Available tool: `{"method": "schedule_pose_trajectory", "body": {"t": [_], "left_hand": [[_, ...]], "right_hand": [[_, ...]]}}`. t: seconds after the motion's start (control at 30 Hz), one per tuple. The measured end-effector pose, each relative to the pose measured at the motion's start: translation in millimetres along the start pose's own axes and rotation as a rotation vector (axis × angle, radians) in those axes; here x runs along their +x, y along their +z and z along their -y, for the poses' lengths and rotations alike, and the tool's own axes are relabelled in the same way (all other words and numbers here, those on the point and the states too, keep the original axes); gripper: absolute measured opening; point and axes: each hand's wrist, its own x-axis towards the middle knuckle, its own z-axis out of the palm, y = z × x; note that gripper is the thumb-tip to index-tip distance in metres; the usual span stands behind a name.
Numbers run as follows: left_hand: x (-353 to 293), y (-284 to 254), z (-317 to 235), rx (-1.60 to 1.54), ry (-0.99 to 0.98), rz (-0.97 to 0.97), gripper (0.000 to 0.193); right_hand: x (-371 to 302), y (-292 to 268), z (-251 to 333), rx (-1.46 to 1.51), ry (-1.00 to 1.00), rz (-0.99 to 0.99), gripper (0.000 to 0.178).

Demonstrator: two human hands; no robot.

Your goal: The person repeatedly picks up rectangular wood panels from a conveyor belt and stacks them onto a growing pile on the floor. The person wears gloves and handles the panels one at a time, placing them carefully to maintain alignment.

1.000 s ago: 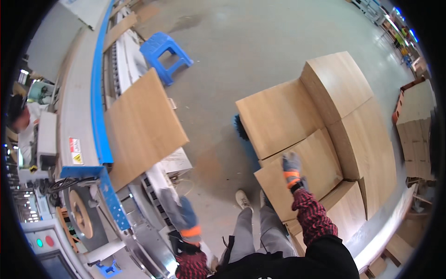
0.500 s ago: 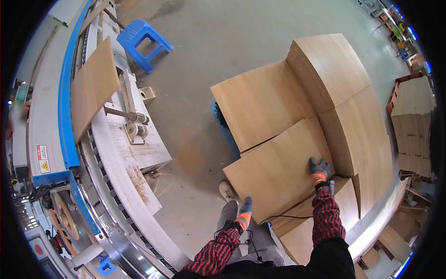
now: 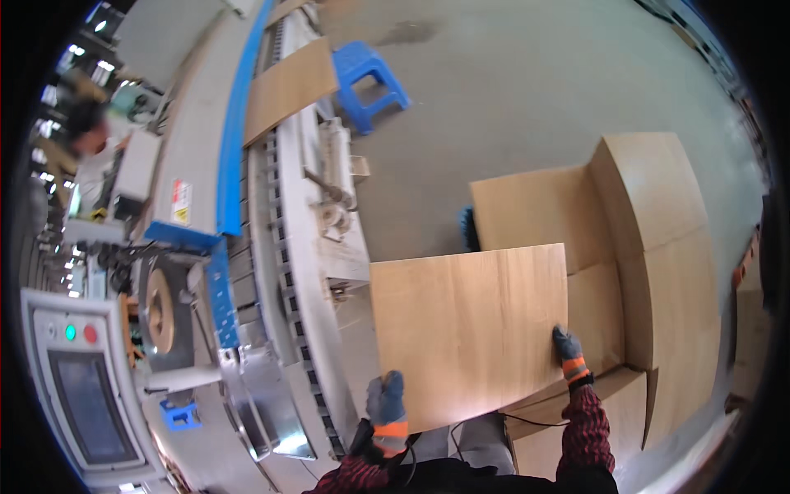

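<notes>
A light-brown wooden board (image 3: 469,329) is held up in front of me, lifted off the stack and tilted. My left hand (image 3: 387,403), in a grey and orange work glove, grips its near left edge. On the opposite side my right hand (image 3: 568,346), gloved alike, is closed around the right edge. Each hand's fingers lie partly hidden at or behind the panel. Behind it, more boards of the same kind (image 3: 535,210) lie on the low stack, beside a taller pile of boards (image 3: 679,288) at the right.
Along the left runs a machine with a conveyor track (image 3: 284,272), carrying another board (image 3: 292,82). A control panel (image 3: 90,387) with a screen stands at the near left. Beyond the track is a blue stool (image 3: 366,86). A person (image 3: 90,148) is at the far left.
The board has come up off the stack and shifted left, now with both hands on it. My left hand has moved onto its left edge. The view has turned toward the machine.
</notes>
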Motion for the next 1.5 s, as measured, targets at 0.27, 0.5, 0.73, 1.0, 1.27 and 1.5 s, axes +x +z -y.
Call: {"method": "schedule_pose_trajectory", "body": {"t": [0.27, 0.5, 0.73, 1.0, 1.27, 1.5], "left_hand": [[-20, -127, -2, 0.233, 0.439, -0.351, 0.043], [-84, -170, 7, 0.243, 0.096, 0.341, 0.034], [-9, -183, -12, 0.618, 0.53, -0.122, 0.052], [66, -146, -24, 0.778, 0.647, -0.247, 0.083], [133, -118, -76, 0.844, 0.733, -0.387, 0.076], [57, -59, -97, 0.236, 0.904, -0.169, 0.041]], "right_hand": [[-77, 87, 159, 0.049, -0.095, 0.419, 0.024], [-128, 175, 217, 0.166, -0.143, 0.572, 0.02], [-180, 258, 197, -0.033, -0.31, 0.35, 0.024], [-123, 298, 242, 0.133, -0.29, 0.368, 0.029], [-69, 331, 307, -0.215, -0.637, 0.293, 0.042], [7, 289, 243, 0.282, -0.067, 0.444, 0.044]]}}
